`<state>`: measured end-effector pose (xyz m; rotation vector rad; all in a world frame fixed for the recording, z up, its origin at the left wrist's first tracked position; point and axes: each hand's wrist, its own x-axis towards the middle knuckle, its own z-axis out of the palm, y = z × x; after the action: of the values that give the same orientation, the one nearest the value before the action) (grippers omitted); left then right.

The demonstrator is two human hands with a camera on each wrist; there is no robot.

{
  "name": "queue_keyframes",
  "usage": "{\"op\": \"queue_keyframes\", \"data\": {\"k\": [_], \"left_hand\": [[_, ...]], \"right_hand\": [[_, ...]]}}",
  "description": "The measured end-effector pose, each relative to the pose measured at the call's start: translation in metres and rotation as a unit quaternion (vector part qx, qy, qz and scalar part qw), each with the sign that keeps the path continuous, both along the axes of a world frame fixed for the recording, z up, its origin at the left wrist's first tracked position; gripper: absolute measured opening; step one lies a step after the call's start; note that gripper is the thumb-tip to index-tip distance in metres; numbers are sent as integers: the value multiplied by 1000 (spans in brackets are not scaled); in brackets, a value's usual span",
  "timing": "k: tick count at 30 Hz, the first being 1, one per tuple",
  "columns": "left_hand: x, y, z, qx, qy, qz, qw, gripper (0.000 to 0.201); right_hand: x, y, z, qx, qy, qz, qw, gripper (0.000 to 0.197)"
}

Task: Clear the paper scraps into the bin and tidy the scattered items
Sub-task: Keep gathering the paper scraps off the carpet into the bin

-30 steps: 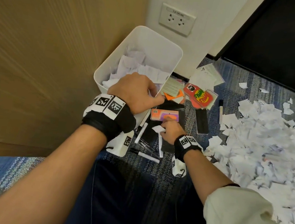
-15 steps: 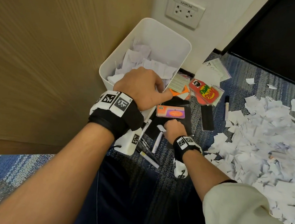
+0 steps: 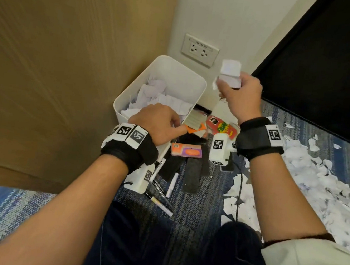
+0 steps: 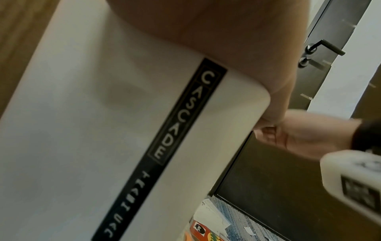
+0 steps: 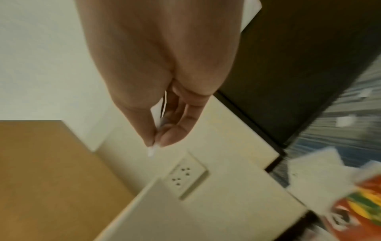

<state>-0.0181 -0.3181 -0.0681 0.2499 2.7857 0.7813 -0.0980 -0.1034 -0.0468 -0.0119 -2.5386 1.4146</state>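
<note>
Head view shows my right hand (image 3: 240, 96) raised beside the white bin (image 3: 172, 75), fingers pinching a paper scrap (image 3: 230, 73). My left hand (image 3: 160, 122) grips the bin's near rim, fingers curled over the edge. From my left wrist, the bin's black label (image 4: 185, 120) reads "CASCADE".
</note>
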Motion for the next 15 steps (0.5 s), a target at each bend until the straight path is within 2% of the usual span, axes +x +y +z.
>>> {"op": "queue_keyframes", "data": {"k": [2, 4, 6, 8, 11, 13, 15], "left_hand": [[2, 0, 1, -4, 2, -2, 1000, 39], [3, 0, 2, -6, 2, -2, 1000, 40], [5, -1, 2, -11, 7, -5, 1000, 42], [5, -2, 0, -19, 13, -14, 1000, 43], [4, 1, -1, -22, 11, -13, 1000, 43], [2, 1, -1, -21, 3, -9, 1000, 42], [3, 3, 2, -20, -1, -12, 1000, 41]], "right_hand": [[-8, -21, 15, 68, 13, 86, 994, 22], [-14, -38, 16, 198, 2, 171, 965, 25], [-17, -47, 7, 286, -48, 238, 927, 43], [-15, -50, 3, 313, -67, 264, 910, 54], [-10, -48, 3, 326, -62, 285, 899, 42], [-5, -41, 8, 275, -63, 289, 915, 32], [2, -23, 14, 200, -79, 258, 942, 29]]}}
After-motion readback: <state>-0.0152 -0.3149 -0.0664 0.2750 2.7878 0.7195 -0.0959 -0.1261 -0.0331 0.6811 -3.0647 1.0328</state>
